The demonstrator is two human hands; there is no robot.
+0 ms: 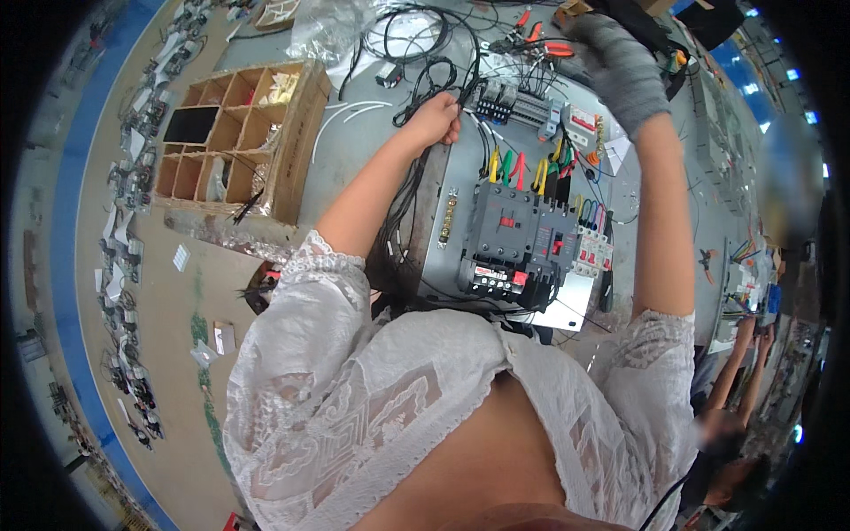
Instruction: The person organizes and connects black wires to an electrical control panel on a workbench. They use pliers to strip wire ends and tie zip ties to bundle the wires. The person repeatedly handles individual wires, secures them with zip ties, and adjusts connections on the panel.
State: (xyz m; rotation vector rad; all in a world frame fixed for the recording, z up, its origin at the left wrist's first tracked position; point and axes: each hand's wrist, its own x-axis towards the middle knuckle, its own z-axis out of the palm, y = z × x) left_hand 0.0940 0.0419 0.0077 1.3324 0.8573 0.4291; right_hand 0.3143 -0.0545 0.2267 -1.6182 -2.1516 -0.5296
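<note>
My bare left hand (434,121) is closed on a thin black wire (464,88) at the left edge of a metal mounting plate (436,257). My right hand (624,75), in a grey glove, reaches past the plate's far right corner. Its blurred fingers are beside a small cardboard box (571,11) and orange-handled pliers (558,50); their grip is unclear. On the plate sit a large dark circuit breaker (506,226), a row of terminal blocks (531,111), small breakers (591,252) and a brass terminal strip (449,218). Yellow, green and red wires (507,166) rise from the large breaker.
A divided wooden box (305,133) with small parts stands at the left. Coiled black cables (407,35) and a clear plastic bag (328,31) lie at the far side. A black cable bundle (398,221) runs along the plate's left edge. Another person's hands (755,332) work at the right.
</note>
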